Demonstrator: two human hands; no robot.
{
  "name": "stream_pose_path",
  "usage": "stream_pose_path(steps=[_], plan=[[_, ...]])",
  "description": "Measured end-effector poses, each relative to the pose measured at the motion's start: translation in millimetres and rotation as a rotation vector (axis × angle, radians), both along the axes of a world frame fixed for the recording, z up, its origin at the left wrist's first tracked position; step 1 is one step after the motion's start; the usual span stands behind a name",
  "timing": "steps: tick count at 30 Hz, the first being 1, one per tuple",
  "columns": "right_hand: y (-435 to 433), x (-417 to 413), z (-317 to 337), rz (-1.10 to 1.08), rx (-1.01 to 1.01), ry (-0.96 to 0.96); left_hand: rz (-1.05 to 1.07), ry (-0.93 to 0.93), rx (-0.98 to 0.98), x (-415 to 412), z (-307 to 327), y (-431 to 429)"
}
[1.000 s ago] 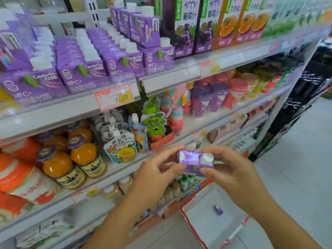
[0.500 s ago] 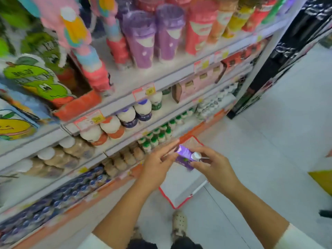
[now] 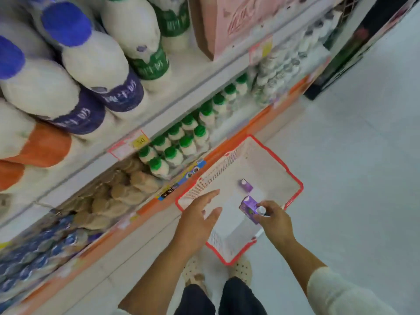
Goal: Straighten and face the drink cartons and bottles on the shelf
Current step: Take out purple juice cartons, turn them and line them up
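Note:
My right hand [image 3: 273,218] pinches a small purple drink carton [image 3: 248,208] by its white-capped end, holding it above a white basket with a red rim [image 3: 293,172] on the floor. A second small purple carton [image 3: 246,185] lies on the basket's bottom. My left hand [image 3: 200,218] hovers open over the basket's left side, fingers spread, apart from the held carton. To the left run the shelves: large white bottles with blue caps [image 3: 68,26], small green-capped bottles [image 3: 181,144] and brown-topped bottles [image 3: 120,192] lower down.
A pink box [image 3: 227,21] stands on the upper shelf at the right. An orange kick-board [image 3: 261,117] runs along the shelf base. My feet [image 3: 241,269] stand just in front of the basket. Pale floor tiles [image 3: 352,167] spread to the right, with a dark display [image 3: 354,46] beyond.
The view has dropped from the upper shelves to the floor basket. My left hand let go of the purple carton and opened; my right hand lowered the carton over the basket.

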State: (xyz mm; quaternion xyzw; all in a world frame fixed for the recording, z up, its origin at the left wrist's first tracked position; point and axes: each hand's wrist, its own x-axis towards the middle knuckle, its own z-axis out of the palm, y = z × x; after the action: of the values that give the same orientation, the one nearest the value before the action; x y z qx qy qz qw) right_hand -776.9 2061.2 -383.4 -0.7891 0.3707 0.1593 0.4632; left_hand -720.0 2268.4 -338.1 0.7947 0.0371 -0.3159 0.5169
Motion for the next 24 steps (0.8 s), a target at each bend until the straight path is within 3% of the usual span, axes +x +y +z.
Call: stream_pose_path(steps=[12,18,24], plan=[[-8.0,52.9,-269.2,0.096,-0.075,0.120,-0.139,-0.027,0.111,36.8,-215.7,-14.1],[-1.8,56.7,-335.8,0.085,-0.085,0.075,-0.160,-0.036,0.158,40.9,-271.6,-5.7],[3.1,55.7,-358.6,0.100,-0.094,0.166,-0.162,0.002,0.165,39.8,-276.1,3.7]])
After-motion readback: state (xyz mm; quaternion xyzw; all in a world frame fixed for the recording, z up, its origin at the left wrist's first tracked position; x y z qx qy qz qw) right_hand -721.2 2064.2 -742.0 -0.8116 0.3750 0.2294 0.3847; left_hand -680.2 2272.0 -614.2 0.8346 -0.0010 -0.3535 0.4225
